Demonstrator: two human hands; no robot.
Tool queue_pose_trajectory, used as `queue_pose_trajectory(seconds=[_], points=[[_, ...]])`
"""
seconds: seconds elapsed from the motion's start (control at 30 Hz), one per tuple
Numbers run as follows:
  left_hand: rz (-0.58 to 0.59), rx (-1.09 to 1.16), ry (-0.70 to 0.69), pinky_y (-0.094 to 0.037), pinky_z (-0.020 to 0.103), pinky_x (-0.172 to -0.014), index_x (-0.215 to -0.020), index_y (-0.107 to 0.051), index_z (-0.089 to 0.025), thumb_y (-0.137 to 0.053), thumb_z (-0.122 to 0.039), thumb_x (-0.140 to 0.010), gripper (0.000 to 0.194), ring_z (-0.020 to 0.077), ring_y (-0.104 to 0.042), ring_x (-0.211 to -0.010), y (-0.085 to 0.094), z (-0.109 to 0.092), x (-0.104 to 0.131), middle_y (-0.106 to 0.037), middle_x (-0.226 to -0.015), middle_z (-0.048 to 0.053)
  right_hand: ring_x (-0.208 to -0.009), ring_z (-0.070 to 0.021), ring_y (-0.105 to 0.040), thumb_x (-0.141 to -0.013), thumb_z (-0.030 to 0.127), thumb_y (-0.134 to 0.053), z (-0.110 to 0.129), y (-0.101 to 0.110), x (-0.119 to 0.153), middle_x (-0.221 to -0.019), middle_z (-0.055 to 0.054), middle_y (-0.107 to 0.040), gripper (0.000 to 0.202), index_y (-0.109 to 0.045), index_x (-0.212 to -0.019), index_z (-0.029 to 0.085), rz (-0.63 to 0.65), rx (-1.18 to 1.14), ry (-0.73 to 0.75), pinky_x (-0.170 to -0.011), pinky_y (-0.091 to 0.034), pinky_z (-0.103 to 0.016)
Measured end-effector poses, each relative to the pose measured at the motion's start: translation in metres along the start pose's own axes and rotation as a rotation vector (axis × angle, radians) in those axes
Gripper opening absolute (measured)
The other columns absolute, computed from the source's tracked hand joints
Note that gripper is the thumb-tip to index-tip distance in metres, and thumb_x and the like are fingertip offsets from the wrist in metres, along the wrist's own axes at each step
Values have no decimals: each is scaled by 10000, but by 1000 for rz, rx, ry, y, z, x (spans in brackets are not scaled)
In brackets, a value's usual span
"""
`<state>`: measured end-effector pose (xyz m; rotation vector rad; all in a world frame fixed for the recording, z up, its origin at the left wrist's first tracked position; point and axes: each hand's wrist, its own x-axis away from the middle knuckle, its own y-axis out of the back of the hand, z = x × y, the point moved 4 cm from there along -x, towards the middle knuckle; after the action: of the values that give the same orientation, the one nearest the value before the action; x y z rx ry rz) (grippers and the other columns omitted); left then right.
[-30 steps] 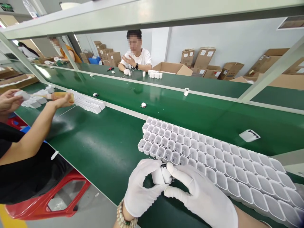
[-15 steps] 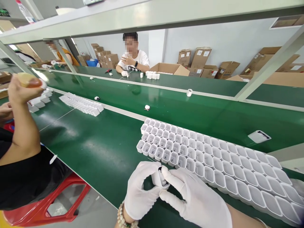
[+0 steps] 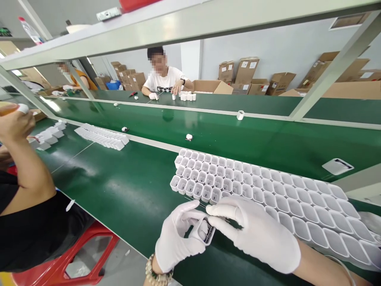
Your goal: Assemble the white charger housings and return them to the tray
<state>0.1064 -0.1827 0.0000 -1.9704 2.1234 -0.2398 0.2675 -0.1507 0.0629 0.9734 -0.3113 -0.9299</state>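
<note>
My left hand, in a white glove, is closed around a small white plastic housing whose open end is tilted up. Inside the housing sit a rounded white piece and dark slats. My gloved right hand is beside its upper right edge, thumb and forefinger slightly apart with nothing visible between them. Thin metal prongs of some tool lie on the table close to the right fingertips; the rest of it is hidden. Rows of open white housings stand beyond my hands.
A green conveyor belt carries scattered small white parts and a white housing. A co-worker's arm is at the left by a red stool. Another person sits across. A shelf beam crosses overhead.
My right fingers have come off the housing and moved slightly up, and its open end now shows. The co-worker's raised hand has moved left. The belt parts have shifted right.
</note>
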Motion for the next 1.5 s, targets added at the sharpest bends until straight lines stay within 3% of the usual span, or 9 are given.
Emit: queue_pose_trajectory(seconds=[0.2, 0.4, 0.67, 0.87, 1.0, 1.13, 1.33, 1.43, 1.5], points=[[114, 43, 78, -564, 299, -699, -1173, -622, -139, -897, -367, -652, 632, 210, -698, -754, -3, -1, -3, -752, -825, 95, -551, -136, -513, -1001, 286, -462, -1, -5, -5, -610, 31, -554, 327, -653, -740, 237, 54, 128, 88, -534, -390, -270], [173, 102, 106, -549, 249, -660, -1182, -613, -159, -896, -418, -647, 658, 166, -691, -696, -1, 10, -2, -767, -888, 109, -487, -138, -440, -1060, 313, -271, 8, -3, -5, -545, 21, -482, 521, -605, -669, 227, -78, 293, 240, -493, -340, -285], [152, 108, 136, -550, 263, -623, -1147, -619, -147, -912, -460, -593, 700, 174, -685, -676, -4, 7, -4, -761, -846, 89, -469, -141, -429, -1072, 289, -173, 10, -2, -2, -568, -8, -535, 610, -662, -716, 210, -129, 321, 308, -476, -341, -293], [144, -5, 148, -545, 302, -657, -1177, -585, -137, -840, -444, -721, 606, 211, -704, -737, -6, 7, -2, -756, -849, 109, -471, -147, -426, -1073, 336, -214, 7, 4, -4, -557, 5, -511, 563, -627, -713, 205, -79, 352, 314, -477, -332, -306], [155, -52, 123, -542, 300, -664, -1175, -573, -128, -808, -400, -762, 547, 221, -712, -776, -8, 8, -2, -757, -894, 139, -495, -159, -457, -1028, 182, -313, 7, 6, 2, -621, -18, -540, 403, -646, -802, 178, -93, 515, 430, -481, -306, -310], [101, -212, 57, -554, 304, -715, -1174, -605, -137, -761, -193, -749, 457, 216, -715, -805, -6, 14, -2, -754, -874, 96, -506, -185, -473, -868, 8, -347, 9, -4, 12, -647, -41, -563, 357, -664, -960, 144, -7, 610, 538, -500, -336, -333], [107, -277, 13, -577, 369, -886, -1234, -613, -205, -842, -138, -619, 660, 261, -709, -950, -11, 9, -7, -745, -1049, 82, -733, -216, -638, -922, 181, -503, 2, -6, 12, -1048, -70, -684, 327, -589, -1229, 254, 126, 324, 299, -558, -486, -324], [59, -289, -11, -577, 392, -899, -1238, -621, -207, -830, -201, -685, 591, 271, -697, -980, -20, 2, -16, -720, -1128, 108, -957, -246, -667, -877, 320, -664, -8, -7, 4, -1290, -59, -610, 492, -509, -1344, 314, 271, 98, 136, -703, -580, -348], [73, -250, -26, -577, 394, -890, -1240, -620, -201, -765, -251, -777, 488, 258, -697, -969, -25, -1, -26, -715, -1130, 109, -1078, -251, -640, -867, 291, -680, -14, -3, -4, -1344, -51, -577, 506, -514, -1344, 328, 264, -7, 53, -827, -585, -373]])
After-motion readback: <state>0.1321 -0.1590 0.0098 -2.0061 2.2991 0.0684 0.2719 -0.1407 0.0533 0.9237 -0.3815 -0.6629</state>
